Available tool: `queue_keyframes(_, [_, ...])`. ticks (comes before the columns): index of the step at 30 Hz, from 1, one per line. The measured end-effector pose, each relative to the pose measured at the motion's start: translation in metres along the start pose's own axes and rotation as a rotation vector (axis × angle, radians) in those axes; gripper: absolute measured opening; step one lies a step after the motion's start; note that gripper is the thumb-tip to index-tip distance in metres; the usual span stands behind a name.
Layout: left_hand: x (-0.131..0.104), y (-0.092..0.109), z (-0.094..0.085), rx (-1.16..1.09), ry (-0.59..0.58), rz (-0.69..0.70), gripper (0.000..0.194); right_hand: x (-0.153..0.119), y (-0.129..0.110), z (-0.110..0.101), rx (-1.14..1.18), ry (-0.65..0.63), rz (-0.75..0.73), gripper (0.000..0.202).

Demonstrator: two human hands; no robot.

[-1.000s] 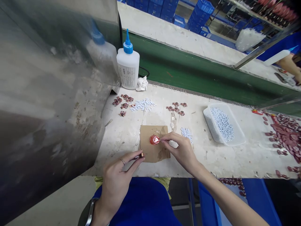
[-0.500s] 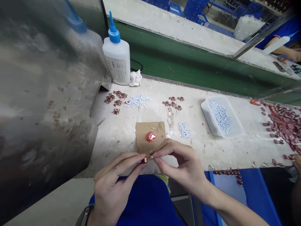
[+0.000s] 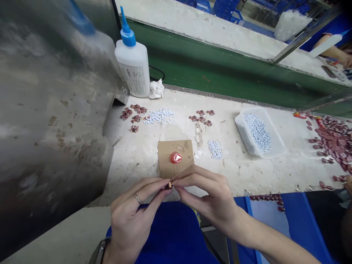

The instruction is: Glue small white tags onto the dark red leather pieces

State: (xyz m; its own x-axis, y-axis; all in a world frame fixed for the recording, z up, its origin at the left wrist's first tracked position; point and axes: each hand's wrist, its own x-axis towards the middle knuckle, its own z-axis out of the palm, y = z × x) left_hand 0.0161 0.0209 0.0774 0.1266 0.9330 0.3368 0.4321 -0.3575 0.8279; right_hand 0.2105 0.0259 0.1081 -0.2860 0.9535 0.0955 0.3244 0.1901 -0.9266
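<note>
My left hand (image 3: 137,211) pinches a small dark brown figure part (image 3: 168,186) with a tan patch, between thumb and fingertips. My right hand (image 3: 206,190) has its thumb and forefinger closed against the right side of that part. The small white piece in its fingertips is now hidden at the contact. Just beyond both hands lies a piece of cardboard (image 3: 165,167), with a glossy red, cap-like object (image 3: 175,158) bearing a white mark on it. A small pile of pale blue-white pieces (image 3: 215,149) lies right of the cardboard.
A glue bottle (image 3: 133,69) stands by a metal panel (image 3: 55,121) at left, crumpled tissue (image 3: 156,89) beside it. Brown figure parts (image 3: 202,118) and white pieces (image 3: 159,115) lie behind. A plastic tub (image 3: 279,146) and reddish-brown parts (image 3: 335,141) are rightward. Another person's hand (image 3: 342,58) shows across.
My right hand has moved slightly left, bringing its fingertips and the small white piece up against the brown part. My left hand keeps its grip. The camera view has shifted a little.
</note>
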Motion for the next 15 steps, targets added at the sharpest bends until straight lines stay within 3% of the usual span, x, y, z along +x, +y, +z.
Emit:
queue_keyframes(7, [0.002, 0.006, 0.002, -0.052, -0.005, 0.042, 0.029, -0.001, -0.005, -0.01, -0.31, -0.045, -0.219, 0.022])
queue_keyframes(9, [0.004, 0.007, 0.001, -0.068, -0.024, 0.068, 0.031, 0.0, -0.006, -0.014, -0.292, -0.06, -0.227, 0.02])
queue_keyframes(12, [0.006, 0.006, 0.002, -0.095, -0.04, 0.077, 0.029, 0.002, -0.006, -0.016, -0.094, -0.033, -0.108, 0.014])
queue_keyframes(15, [0.004, 0.004, 0.004, -0.055, -0.002, 0.064, 0.029, 0.003, -0.006, -0.009, 0.153, -0.004, 0.086, 0.022])
